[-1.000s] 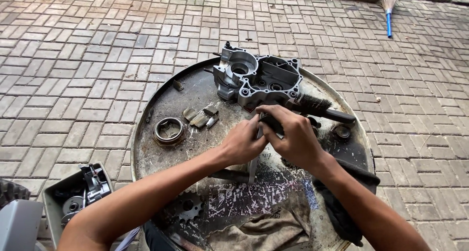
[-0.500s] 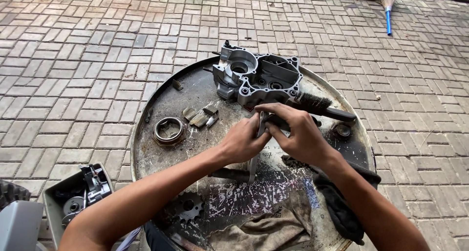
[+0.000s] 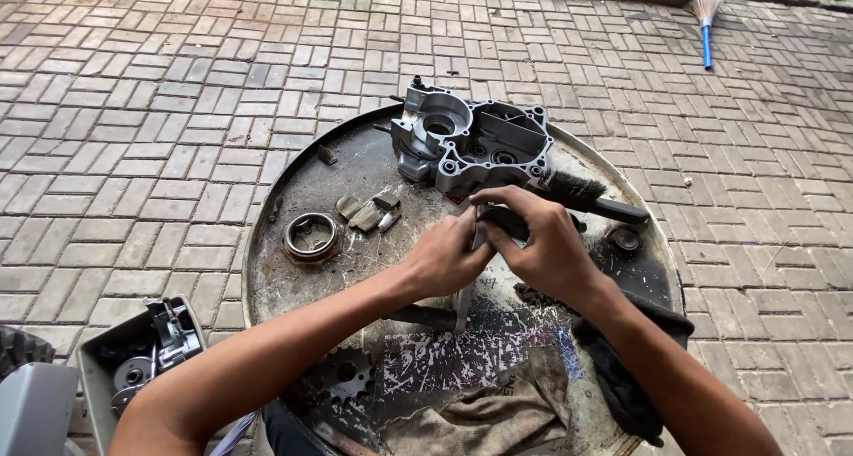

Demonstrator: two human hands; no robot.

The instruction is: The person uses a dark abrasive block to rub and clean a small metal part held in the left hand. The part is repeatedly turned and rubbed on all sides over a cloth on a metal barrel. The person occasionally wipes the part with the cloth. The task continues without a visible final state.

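We find both hands meeting over the middle of the round metal bench (image 3: pixel 293 287), w/ a small dark part (image 3: pixel 502 221) pinched between them. The left hand (image 3: pixel 449 261) is closed, thumb and fingers pressed to the part's near end. The right hand (image 3: pixel 542 243) curls over the top, fingers wrapped round it. Exact shape of the part not discernible; mostly hidden by the fingers.

Risks, in our judgement:
- Grip is fingertip only. The bench surface looks oily and gritty, so a slip could drop the part among the debris or let it roll off the rim onto the brick paving (image 3: pixel 160 136).
- The grey engine casing (image 3: pixel 471 141) sits just behind the hands, w/ a wire brush (image 3: pixel 582 194) touching its near edge. A sudden jerk fwd could knock knuckles on the casting or snag the bristles.
- Small loose bits (image 3: pixel 364 214) and a ring-shaped bearing (image 3: pixel 311 237) lie near the left forearm; a sweep of that arm could scatter them.
- A dark rag (image 3: pixel 622 385) lies under the right forearm at the bench edge and could drag off.

Pose: both forearms reach in from the near side, converging, wrists slightly raised, elbows apart.
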